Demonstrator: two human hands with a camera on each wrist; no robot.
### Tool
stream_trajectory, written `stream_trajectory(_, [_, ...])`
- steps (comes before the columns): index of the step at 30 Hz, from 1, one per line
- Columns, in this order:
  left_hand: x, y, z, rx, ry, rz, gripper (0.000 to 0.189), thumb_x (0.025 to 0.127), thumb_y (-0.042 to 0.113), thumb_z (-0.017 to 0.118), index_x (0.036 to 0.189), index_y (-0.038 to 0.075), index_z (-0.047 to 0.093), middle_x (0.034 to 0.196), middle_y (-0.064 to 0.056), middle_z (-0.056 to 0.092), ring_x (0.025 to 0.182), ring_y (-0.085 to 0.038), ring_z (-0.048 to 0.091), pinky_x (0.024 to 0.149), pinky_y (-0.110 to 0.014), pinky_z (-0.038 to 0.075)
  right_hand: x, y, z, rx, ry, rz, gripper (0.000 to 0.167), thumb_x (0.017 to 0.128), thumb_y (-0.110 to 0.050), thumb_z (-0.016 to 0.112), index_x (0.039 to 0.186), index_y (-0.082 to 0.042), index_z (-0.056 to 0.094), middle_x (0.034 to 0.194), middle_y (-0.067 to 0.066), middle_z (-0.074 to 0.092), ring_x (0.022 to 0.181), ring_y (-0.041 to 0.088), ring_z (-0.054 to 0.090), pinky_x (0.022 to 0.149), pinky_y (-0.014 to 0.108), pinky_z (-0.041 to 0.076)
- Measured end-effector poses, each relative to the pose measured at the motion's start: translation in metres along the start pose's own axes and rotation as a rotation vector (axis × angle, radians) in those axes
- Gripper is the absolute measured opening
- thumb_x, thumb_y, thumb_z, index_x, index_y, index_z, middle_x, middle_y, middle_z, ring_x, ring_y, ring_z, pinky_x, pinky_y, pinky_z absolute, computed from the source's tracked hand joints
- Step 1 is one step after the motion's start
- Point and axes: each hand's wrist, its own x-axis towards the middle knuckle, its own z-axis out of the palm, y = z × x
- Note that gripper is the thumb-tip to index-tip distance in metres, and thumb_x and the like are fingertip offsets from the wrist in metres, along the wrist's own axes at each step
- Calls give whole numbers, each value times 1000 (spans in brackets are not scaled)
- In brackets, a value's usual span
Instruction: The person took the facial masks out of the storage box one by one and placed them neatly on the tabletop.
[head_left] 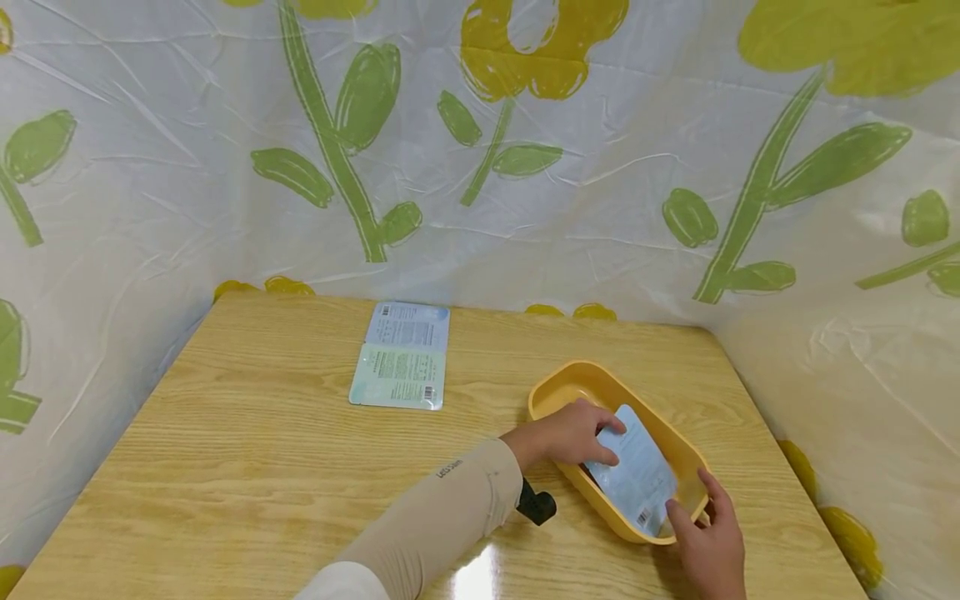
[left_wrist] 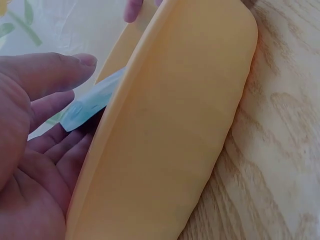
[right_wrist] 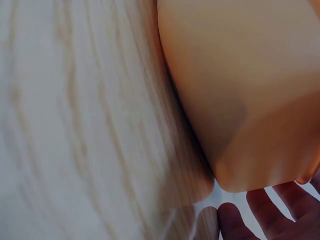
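A flat light-blue face mask packet (head_left: 634, 471) lies slanted in a yellow plastic bin (head_left: 678, 450), printed side and barcode up. My left hand (head_left: 579, 431) reaches over the bin's near side to the packet's upper left edge. In the left wrist view, loosely extended fingers (left_wrist: 60, 150) lie under the packet's corner (left_wrist: 90, 106), while the thumb stands apart above it. At the bin's right end, my right hand (head_left: 712, 533) holds the rim, thumb inside and fingers outside. The right wrist view shows fingertips (right_wrist: 262, 207) at the bin's outer wall (right_wrist: 240, 100).
Left of the bin, a blue packet (head_left: 408, 325) and a green packet (head_left: 401, 377) lie edge to edge on the wooden table (head_left: 247, 442). A flower-printed sheet (head_left: 600, 225) hangs along the table's back and sides. A black strap piece (head_left: 536, 504) sits at the left wrist.
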Motion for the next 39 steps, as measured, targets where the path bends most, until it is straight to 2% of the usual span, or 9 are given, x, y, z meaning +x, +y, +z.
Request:
stream_trajectory(2, [0, 1, 1, 24, 4, -3, 41, 91, 28, 76, 130, 18, 68, 125, 15, 65, 122, -2, 50, 93, -11, 38, 0, 1, 0, 3, 0, 3, 73, 100, -20, 58, 160, -4, 20, 148, 32, 37, 123, 34, 43, 65, 2, 36])
stream_trajectory(4, [0, 2, 2, 46, 10, -13, 39, 90, 30, 76, 128, 21, 70, 123, 16, 65, 127, -5, 46, 95, -12, 36, 0, 1, 1, 5, 0, 6, 73, 100, -20, 58, 160, -4, 20, 147, 32, 37, 122, 34, 43, 65, 2, 36])
stream_trajectory(10, [1, 6, 2, 88, 1, -29, 38, 89, 32, 77, 126, 24, 72, 118, 19, 66, 122, -8, 41, 95, -13, 32, -1, -1, 0, 3, 4, 9, 72, 100, -20, 58, 160, -5, 20, 146, 31, 39, 119, 30, 44, 66, 3, 38])
stream_trajectory(18, [2, 8, 5, 160, -17, -26, 40, 90, 29, 76, 129, 24, 68, 122, 19, 64, 124, -7, 38, 103, -18, 25, -1, -1, 0, 2, 8, 1, 72, 99, -18, 59, 159, -4, 21, 146, 31, 39, 119, 31, 44, 66, 2, 37])
stream_trajectory(22, [2, 8, 5, 115, -8, -60, 40, 91, 24, 76, 130, 26, 68, 124, 20, 63, 126, -8, 37, 99, -16, 29, -1, -3, 1, -2, 6, 6, 73, 99, -19, 58, 159, -3, 20, 148, 32, 36, 125, 37, 43, 65, 1, 34])
stream_trajectory(27, [-1, 7, 3, -13, 28, -102, 41, 90, 18, 76, 130, 27, 68, 128, 19, 60, 124, -4, 41, 92, -15, 37, -2, -6, 1, -12, 14, 30, 73, 99, -21, 58, 159, -4, 20, 151, 31, 34, 130, 40, 41, 64, 0, 33])
stream_trajectory(32, [-5, 5, 0, -82, 52, -79, 42, 91, 14, 75, 131, 24, 66, 134, 15, 57, 111, 1, 48, 85, -15, 40, -2, -6, 1, -2, 6, 25, 74, 99, -20, 58, 159, -3, 19, 152, 32, 32, 130, 41, 39, 64, 0, 33])
stream_trajectory(39, [-10, 4, -7, -162, 63, -55, 42, 93, 11, 72, 133, 22, 65, 136, 13, 57, 92, -3, 52, 78, -16, 43, -2, -4, -1, -6, -9, 14, 74, 100, -21, 57, 160, -3, 18, 152, 32, 32, 130, 41, 40, 64, 1, 34])
